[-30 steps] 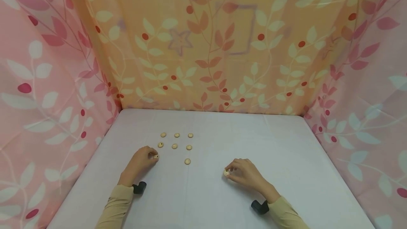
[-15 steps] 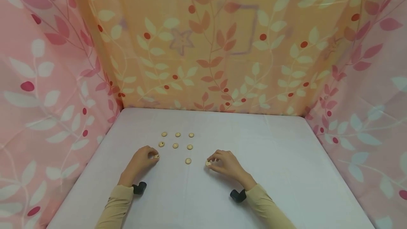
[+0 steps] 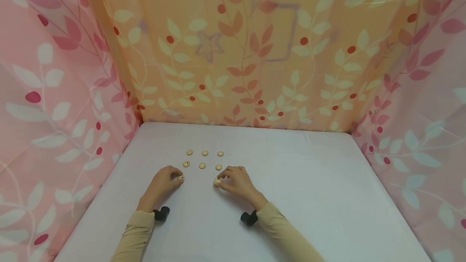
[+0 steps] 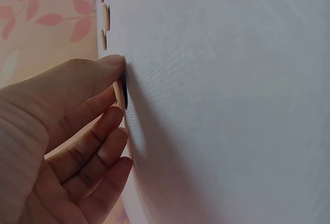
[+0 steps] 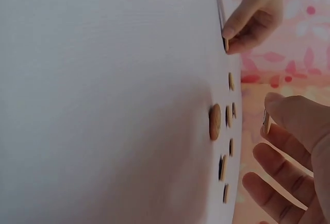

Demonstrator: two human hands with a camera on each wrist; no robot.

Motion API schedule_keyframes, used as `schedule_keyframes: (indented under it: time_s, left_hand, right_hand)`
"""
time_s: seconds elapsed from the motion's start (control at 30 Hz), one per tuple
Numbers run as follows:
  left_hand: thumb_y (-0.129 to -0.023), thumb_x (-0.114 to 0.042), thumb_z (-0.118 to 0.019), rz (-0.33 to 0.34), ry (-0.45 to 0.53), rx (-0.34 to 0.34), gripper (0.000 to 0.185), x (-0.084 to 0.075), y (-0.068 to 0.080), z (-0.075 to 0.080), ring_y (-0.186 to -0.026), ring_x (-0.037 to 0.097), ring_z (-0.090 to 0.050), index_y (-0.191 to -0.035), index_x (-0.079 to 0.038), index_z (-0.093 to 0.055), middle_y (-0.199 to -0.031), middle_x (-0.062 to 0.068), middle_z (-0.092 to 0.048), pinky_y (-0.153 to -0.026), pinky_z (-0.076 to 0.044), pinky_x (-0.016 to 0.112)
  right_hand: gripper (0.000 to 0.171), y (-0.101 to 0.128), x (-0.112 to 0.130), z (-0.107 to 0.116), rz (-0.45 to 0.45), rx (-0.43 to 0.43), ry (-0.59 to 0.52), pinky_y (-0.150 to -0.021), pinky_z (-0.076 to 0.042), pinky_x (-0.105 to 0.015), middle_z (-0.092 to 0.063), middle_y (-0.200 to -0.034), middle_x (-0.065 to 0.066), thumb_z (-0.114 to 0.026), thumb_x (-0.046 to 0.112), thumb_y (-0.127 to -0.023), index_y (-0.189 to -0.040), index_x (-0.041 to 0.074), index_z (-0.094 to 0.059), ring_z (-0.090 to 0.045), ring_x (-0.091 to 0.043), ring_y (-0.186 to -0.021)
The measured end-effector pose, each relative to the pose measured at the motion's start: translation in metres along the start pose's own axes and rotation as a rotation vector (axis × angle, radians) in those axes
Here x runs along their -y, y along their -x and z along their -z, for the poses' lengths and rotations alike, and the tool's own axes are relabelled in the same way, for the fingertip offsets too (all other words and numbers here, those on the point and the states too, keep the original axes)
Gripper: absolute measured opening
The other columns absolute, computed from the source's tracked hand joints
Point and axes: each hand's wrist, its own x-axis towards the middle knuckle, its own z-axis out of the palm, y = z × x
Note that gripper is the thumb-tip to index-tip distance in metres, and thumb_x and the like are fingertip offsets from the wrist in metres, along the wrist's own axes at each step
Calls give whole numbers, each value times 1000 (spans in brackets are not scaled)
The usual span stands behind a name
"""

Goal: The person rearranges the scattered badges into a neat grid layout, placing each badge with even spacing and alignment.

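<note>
My left hand point(image 3: 163, 183) pinches a small round wooden disc point(image 4: 120, 93) between thumb and fingers, right at the white tabletop. The right hand point(image 3: 238, 182) holds another pale wooden disc point(image 5: 266, 121) by its edge, raised off the table. Below it lies a third disc point(image 5: 215, 122) with a dark mark on its face; in the head view the held disc point(image 3: 217, 180) overlaps that one. In the left wrist view the other fingers of my left hand curve loosely beside the disc.
Two rows of similar discs lie beyond the hands: a back row with a middle disc point(image 3: 205, 153) and a nearer row with a middle disc point(image 3: 202, 165). Patterned cloth point(image 3: 233, 72) walls the white table point(image 3: 309, 173) on three sides.
My right hand has moved left and a little away from me, carrying its disc over to the lone disc on the table. The left hand stays in place, still holding its disc.
</note>
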Motion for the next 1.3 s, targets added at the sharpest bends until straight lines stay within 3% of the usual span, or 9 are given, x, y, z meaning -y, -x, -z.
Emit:
schedule_keyframes:
  time_s: [0.5,0.97,1.3]
  left_hand:
    - [-77,-21,-74,28,16,16,22,-3,-1,5,-92,24,-56,-95,-9,-68,-97,5,-62,-86,-43,46]
    - [-77,-21,-75,11,19,8,23,1,-3,1,-95,26,-57,-95,-9,-68,-97,7,-63,-87,-43,46]
    - [-76,-23,-75,23,3,11,25,1,-3,-1,-95,24,-57,-96,-10,-68,-98,5,-64,-86,-44,45]
  right_hand:
    - [22,-38,26,-23,9,58,132,-91,-37,-37,-64,-92,11,-67,41,-81,-96,26,-71,-58,-9,-87]
    - [21,-56,41,-42,-22,114,301,-87,-36,-35,-63,-88,11,-65,47,-81,-92,31,-72,-57,-11,-85]
    - [21,-60,39,-48,-45,135,330,-87,-35,-35,-63,-86,12,-69,47,-77,-90,32,-73,-55,-10,-79]
